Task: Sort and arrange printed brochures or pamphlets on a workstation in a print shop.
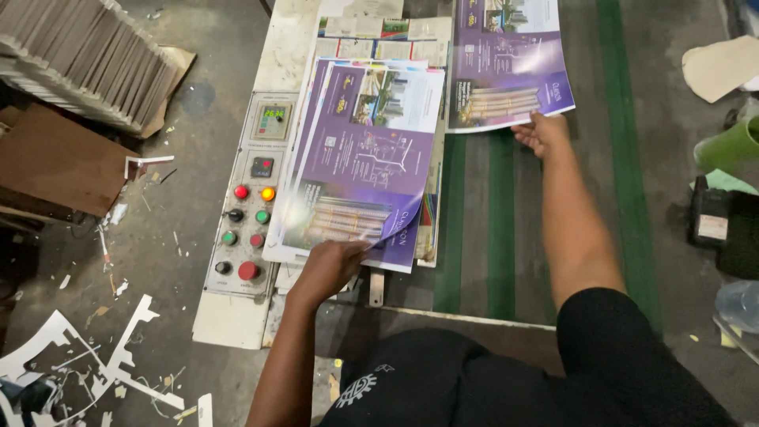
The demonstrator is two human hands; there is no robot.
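Standing over the machine bed [553, 237], with its dark belts and green strips [500, 229] running away from you, you are working two printed sheets at once. To your left the concrete floor [182, 205] is carrying paper offcuts [118, 364], and a slanted stack of grey boards [87, 55] is leaning in the upper left corner.

On the left part of the bed a pile of purple printed sheets [360, 166] is lying just beside the cream control panel [249, 198], overlapping its right edge. Your left hand [332, 265] is closing on the near edge of that pile: the fingers are pinching the lower right corner of the top sheet, which is curling up and catching glare.

Further out, your right hand [544, 133] is reaching forward with the arm stretched along the bed. Its fingers are pressing together on the near edge of a single purple sheet [506, 63], which is lying flat across the green strips, apart from the pile.

The panel is showing a small green display [273, 120], a red display [262, 167] below it, and rows of red, orange, green and black push buttons [247, 229]. At the right edge, a green bottle [731, 146] is lying on its side.
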